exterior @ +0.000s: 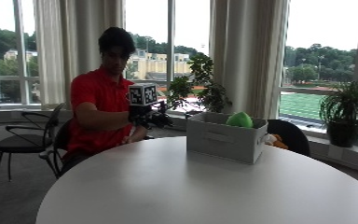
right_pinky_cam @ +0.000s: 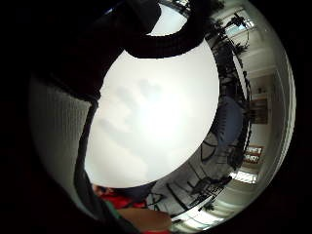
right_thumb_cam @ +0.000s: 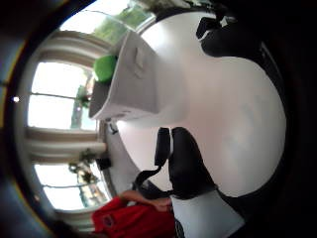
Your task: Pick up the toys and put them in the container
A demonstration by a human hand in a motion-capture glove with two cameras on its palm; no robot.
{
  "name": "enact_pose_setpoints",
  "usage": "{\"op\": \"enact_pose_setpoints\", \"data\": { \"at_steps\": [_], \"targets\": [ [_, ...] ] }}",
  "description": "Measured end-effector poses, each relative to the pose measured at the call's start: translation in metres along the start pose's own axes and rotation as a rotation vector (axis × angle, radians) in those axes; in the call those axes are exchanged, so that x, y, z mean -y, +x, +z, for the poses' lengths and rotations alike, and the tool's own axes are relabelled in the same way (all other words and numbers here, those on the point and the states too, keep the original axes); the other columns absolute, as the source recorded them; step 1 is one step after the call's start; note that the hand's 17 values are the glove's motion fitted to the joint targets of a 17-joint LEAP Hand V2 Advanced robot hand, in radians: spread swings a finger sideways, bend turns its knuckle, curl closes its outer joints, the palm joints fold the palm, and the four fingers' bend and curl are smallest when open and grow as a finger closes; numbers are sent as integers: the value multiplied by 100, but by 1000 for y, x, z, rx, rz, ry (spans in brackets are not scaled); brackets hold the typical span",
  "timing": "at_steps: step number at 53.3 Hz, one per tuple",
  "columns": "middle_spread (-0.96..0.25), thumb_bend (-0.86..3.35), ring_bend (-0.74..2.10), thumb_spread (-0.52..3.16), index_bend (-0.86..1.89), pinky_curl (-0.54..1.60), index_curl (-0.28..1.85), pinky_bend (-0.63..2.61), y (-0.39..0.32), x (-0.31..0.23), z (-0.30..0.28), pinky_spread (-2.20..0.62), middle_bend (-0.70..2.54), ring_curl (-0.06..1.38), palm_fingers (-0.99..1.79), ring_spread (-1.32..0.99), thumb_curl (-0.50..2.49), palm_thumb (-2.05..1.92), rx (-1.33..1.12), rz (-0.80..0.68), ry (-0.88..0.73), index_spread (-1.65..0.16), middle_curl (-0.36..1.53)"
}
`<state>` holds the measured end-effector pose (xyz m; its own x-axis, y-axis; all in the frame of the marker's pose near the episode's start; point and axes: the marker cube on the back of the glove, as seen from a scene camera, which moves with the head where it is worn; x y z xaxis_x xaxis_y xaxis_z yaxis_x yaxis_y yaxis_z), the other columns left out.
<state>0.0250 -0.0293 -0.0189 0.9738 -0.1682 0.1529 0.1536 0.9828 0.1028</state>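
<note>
Sitting at a round white table [exterior: 185, 186], a person in a red shirt holds the gloved right hand [exterior: 151, 117] raised above the table's near edge, between the chest and a grey fabric container [exterior: 224, 136] that stands on the tabletop beside the windows. A green toy [exterior: 240, 120] pokes up over the container's rim, resting inside it; something small and orange shows just behind the container's far corner, too small to make out. From the outside view the hand's fingers blur into the black glove, so whether they are spread or curled cannot be told, and no toy shows in the hand. The thumb-side palm camera looks across the bare white tabletop [right_thumb_cam: 233, 119] toward the container [right_thumb_cam: 131, 82], with the green toy [right_thumb_cam: 105, 67] visible at its open top and the hand well apart from it; black straps of the glove cross the edge of that view. The little-finger-side camera takes in mostly the pale tabletop [right_pinky_cam: 156, 117] below the palm, with dark chairs [exterior: 24, 135] and grey carpet beyond. Potted plants [exterior: 347, 112] stand along the window sill behind the table
</note>
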Motion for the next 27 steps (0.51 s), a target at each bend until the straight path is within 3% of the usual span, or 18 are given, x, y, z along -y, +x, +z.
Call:
{"op": "enact_pose_setpoints", "data": {
  "at_steps": [27],
  "targets": [
    [-15, -1, 21, 127, 43, 34, 48, 59, 2, 0, -9, 7, 18, 34, 16, -13, 35, 7, 5, 3, 12, -44, 30]
  ]
}}
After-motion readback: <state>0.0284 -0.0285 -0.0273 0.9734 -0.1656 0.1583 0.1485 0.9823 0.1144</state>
